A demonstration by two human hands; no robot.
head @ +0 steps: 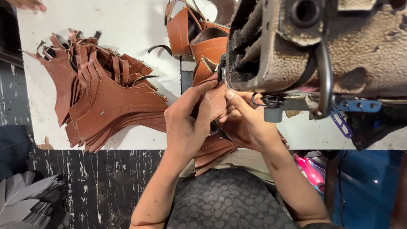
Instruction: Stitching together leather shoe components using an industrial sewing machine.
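My left hand (186, 125) and my right hand (248, 121) both grip a brown leather shoe-upper piece (218, 99) and press it against the needle area of a worn, dusty sewing machine (322, 46). My left thumb and fingers pinch the piece's left edge. The right hand's thumb rests on its right edge, close under the machine head. More brown leather hangs below my hands toward my lap (214, 150).
A stack of flat brown leather uppers (106, 101) lies on the white table (127, 25) to the left. Sewn uppers (195, 34) pile up behind the machine. Another person's fingers (27, 4) show at the top left. Grey sheets (25, 199) lie at the bottom left.
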